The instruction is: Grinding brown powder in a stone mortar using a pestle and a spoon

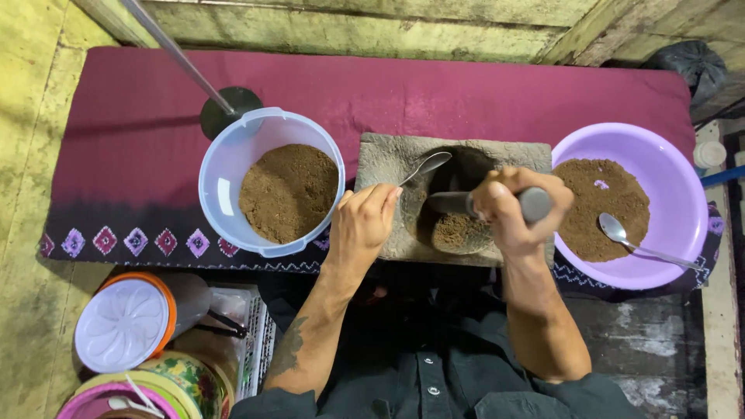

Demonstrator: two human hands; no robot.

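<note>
A grey stone mortar block (380,159) lies on a maroon cloth (434,97), with brown powder (459,230) in its hollow. My right hand (518,208) grips a grey pestle (534,204) held sideways over the hollow. My left hand (363,221) pinches the handle of a metal spoon (425,167) whose bowl rests at the hollow's upper left rim. A pale blue tub (225,178) of brown powder stands just left of the mortar. A purple bowl (679,190) to the right holds brown powder and a second spoon (617,229).
A black round base with a slanting metal pole (174,53) stands behind the tub. Lidded containers, one with a white and orange lid (124,320), and a white crate (252,334) sit on the floor at lower left. Green plank walls enclose the spot.
</note>
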